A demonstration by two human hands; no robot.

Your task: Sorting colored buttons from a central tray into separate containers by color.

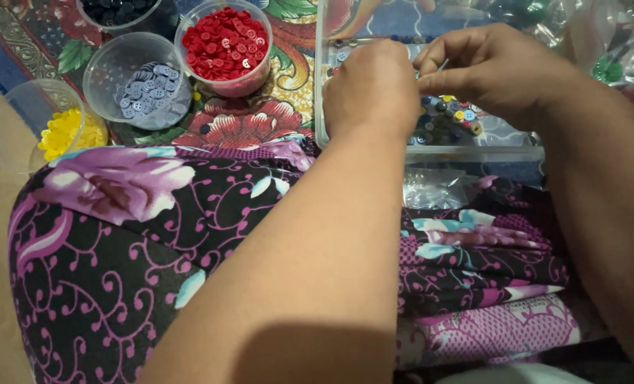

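Observation:
My left hand [371, 89] is curled over the near left part of a clear plastic tray [430, 151] of mixed coloured buttons [453, 114]. Its fingertips are hidden, so I cannot tell if it holds a button. My right hand [494, 67] hovers beside it over the same tray, thumb and forefinger pinched together, possibly on a small item too tiny to make out. Both hands almost touch above the buttons.
Left of the tray stand clear round cups: red buttons [224, 43], grey-blue buttons [150, 89], yellow buttons [64, 131], dark buttons [118, 11]. They sit on a floral cloth [253, 124]. My lap in a purple floral dress [153, 235] fills the foreground. Plastic bags [615, 50] lie at right.

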